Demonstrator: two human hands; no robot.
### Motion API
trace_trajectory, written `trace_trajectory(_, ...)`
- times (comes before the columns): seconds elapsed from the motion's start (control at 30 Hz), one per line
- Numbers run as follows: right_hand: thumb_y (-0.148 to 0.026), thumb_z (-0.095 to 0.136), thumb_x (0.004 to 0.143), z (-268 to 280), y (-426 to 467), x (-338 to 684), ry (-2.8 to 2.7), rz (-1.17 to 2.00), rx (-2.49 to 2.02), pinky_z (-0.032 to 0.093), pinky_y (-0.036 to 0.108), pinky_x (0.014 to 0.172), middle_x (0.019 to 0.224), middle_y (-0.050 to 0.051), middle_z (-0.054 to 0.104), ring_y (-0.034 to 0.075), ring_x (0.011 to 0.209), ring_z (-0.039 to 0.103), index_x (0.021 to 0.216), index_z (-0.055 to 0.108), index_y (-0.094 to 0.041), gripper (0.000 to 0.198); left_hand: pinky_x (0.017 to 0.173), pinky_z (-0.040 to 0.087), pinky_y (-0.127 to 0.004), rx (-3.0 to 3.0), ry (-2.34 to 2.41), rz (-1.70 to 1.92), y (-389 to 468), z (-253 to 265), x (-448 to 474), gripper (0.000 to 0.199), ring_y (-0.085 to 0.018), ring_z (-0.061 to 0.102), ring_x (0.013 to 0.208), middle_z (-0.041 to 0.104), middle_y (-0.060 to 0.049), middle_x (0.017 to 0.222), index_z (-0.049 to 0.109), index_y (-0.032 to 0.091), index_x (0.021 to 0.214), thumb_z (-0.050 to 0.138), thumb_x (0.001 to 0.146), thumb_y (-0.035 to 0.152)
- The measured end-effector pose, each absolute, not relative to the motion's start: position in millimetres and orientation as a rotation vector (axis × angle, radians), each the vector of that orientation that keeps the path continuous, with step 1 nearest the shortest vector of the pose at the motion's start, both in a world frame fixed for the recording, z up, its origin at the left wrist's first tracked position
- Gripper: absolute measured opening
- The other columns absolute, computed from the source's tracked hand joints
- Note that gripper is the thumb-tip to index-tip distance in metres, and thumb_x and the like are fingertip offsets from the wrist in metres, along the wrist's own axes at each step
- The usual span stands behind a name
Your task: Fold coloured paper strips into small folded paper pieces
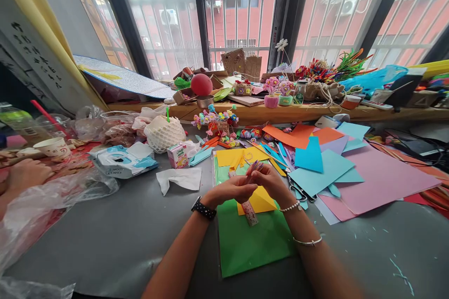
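Observation:
My left hand (234, 189) and my right hand (269, 178) meet above a stack of paper, both with closed fingers. Between their fingertips is a small purplish striped bundle (255, 167), mostly covered; its kind cannot be made out. Beneath the hands lies a patterned pink ruler (249, 214), partly hidden by my left hand. It rests across yellow paper (263, 200) and a green paper sheet (254, 247). Yellow cut strips (237, 160) lie just beyond my fingers. Scissors (298, 191) with dark handles lie right of my right hand, partly under blue paper.
Blue paper (322, 173), orange paper (289, 136) and a large pink sheet (386, 177) spread on the right. Left are a wipes pack (122, 161), a small pink box (178, 155) and a tissue (180, 180). Another person's hand (28, 175) is at far left.

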State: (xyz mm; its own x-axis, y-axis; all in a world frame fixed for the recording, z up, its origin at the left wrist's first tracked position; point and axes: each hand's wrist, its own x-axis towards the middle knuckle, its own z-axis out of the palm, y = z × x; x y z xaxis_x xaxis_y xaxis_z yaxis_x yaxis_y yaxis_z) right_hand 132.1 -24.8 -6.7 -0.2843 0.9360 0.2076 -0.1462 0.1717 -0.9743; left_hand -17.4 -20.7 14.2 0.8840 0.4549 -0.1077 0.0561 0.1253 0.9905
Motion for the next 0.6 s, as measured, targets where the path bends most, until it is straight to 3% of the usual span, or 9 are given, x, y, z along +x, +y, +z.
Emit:
trace_trajectory(0.1,-0.039,0.064,0.062,0.4,-26.0,137.5,-1.555,1.286,-0.823,0.043,0.025,0.057,0.07,0.003,0.058,0.012,0.062,0.053,0.083,0.059,-0.015,0.033,0.039,0.011,-0.022,1.496,0.569,0.209,-15.3,26.5,-29.5,0.037,-0.003,0.019,0.04,0.024,0.008,0.048,0.032,0.017,0.06,0.047,0.072,0.05)
trace_trajectory(0.23,-0.03,0.07,0.057,9.4,-31.2,141.5,-1.81,1.188,-0.801,0.048,0.029,0.067,0.101,0.007,0.055,0.014,0.078,0.056,0.113,0.046,-0.023,0.061,0.038,0.007,-0.022,1.481,0.677,-0.005,-10.5,37.3,-48.1,0.037,-0.003,0.018,0.038,0.02,0.009,0.047,0.035,0.017,0.063,0.05,0.069,0.051)
trace_trajectory(0.43,-0.033,0.063,0.066,9.1,-41.0,136.2,-2.05,0.892,-0.849,0.05,0.027,0.063,0.088,0.006,0.056,0.015,0.077,0.057,0.095,0.059,-0.019,0.033,0.037,0.005,-0.021,1.393,0.66,-0.195,-7.5,36.9,-54.9,0.039,-0.003,0.014,0.036,0.018,0.008,0.047,0.032,0.018,0.058,0.057,0.065,0.047)
trace_trajectory(0.6,-0.034,0.064,0.065,7.8,-45.4,141.9,-2.12,0.792,-0.839,0.051,0.026,0.062,0.088,0.006,0.056,0.014,0.073,0.057,0.098,0.059,-0.021,0.036,0.037,0.004,-0.021,1.385,0.621,-0.261,-3.6,38.6,-49.5,0.039,-0.004,0.014,0.037,0.017,0.007,0.048,0.032,0.018,0.054,0.058,0.064,0.046)
